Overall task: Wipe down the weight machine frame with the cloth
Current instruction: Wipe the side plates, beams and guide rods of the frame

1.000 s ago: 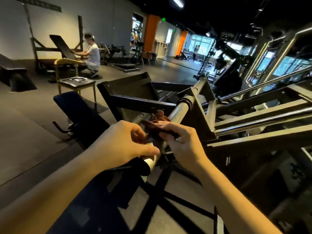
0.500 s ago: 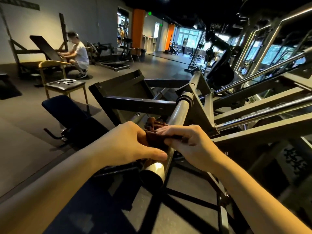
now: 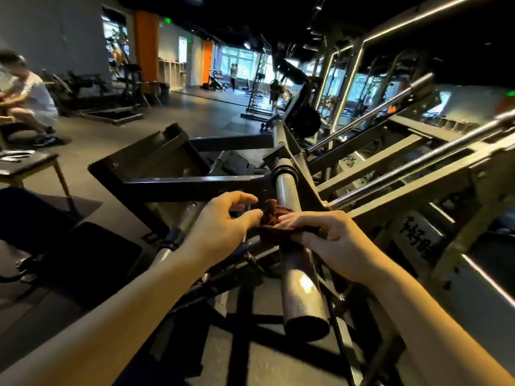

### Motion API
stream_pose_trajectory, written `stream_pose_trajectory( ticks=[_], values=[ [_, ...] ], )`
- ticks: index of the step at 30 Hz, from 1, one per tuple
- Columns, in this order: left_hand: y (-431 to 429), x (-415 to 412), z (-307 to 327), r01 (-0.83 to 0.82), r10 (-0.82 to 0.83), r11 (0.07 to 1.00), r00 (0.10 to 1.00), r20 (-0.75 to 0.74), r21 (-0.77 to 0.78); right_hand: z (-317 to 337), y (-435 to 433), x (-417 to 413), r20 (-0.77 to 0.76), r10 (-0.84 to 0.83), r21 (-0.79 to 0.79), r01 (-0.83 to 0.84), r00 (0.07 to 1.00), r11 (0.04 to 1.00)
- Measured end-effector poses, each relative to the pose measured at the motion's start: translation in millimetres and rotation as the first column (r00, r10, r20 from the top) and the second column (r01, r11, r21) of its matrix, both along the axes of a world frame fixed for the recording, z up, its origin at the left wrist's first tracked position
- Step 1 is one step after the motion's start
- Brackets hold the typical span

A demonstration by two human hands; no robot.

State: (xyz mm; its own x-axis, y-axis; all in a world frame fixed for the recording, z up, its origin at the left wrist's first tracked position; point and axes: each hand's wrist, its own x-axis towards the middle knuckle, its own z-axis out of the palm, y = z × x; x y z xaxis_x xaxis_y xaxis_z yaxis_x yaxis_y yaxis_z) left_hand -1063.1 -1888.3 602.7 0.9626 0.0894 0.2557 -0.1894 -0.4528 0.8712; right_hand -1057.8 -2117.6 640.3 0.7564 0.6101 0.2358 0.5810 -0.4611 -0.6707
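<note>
A reddish-brown cloth [image 3: 272, 222] lies bunched over the thick steel sleeve [image 3: 288, 192] of the weight machine, whose dark frame beam [image 3: 195, 181] runs off to the left. My right hand [image 3: 330, 239] grips the cloth from the right, fingers curled over it and pressing it onto the sleeve. My left hand [image 3: 220, 225] is just left of the cloth with its fingers spread loosely. Only the thumb tip touches the cloth's edge. The sleeve's open end [image 3: 305, 321] points toward me below both hands.
Chrome guide rods [image 3: 418, 160] and grey frame rails slant up at the right. A dark padded seat [image 3: 58, 246] sits low left, with a chair [image 3: 26, 167] behind it. A person [image 3: 29, 104] crouches at far left. More machines stand behind.
My left hand has uncurled and drawn slightly off the cloth. My right hand still holds the cloth on the sleeve. The view has swung to the right and closer.
</note>
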Motion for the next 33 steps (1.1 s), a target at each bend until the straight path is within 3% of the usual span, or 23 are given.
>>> stream_pose_trajectory(
  ticks=[5, 8, 12, 16, 22, 28, 33],
  values=[
    [-1.7, 13.6, 16.4, 0.336, -0.34, 0.939, 0.938, -0.062, -0.07, -2.7, -1.7, -68.8, -0.029, -0.007, 0.153, 0.012, 1.0, 0.988],
    [2.9, 8.2, 19.1, 0.401, -0.404, 0.914, 0.913, -0.048, -0.064, -9.0, 2.3, -76.8, 0.016, -0.068, 0.18, 0.064, 0.998, 0.982],
    [2.5, 9.1, 15.2, 0.496, -0.513, 0.844, 0.858, -0.034, -0.205, -12.1, 13.9, -40.3, 0.117, -0.262, 0.119, 0.248, 0.958, 0.961],
    [1.8, 9.6, 18.2, 0.512, -0.531, 0.833, 0.846, -0.04, -0.211, -6.3, 24.5, -24.3, 0.073, -0.359, 0.068, 0.354, 0.931, 0.933],
    [10.9, -25.5, 9.5, 0.625, -0.635, 0.756, 0.772, 0.015, -0.193, -10.2, 18.7, -96.1, 0.006, -0.339, 0.212, 0.33, 0.941, 0.92],
    [33.0, -61.9, 11.5, 0.661, -0.755, 0.628, 0.645, -0.117, -0.411, 22.3, 41.3, -154.2, 0.002, -0.387, 0.152, 0.383, 0.922, 0.911],
    [79.5, -83.7, 4.2, 0.522, -0.71, 0.658, 0.67, -0.216, -0.543, 21.2, 91.2, -161.0, 0.008, -0.391, 0.153, 0.386, 0.92, 0.91]
  ],
)
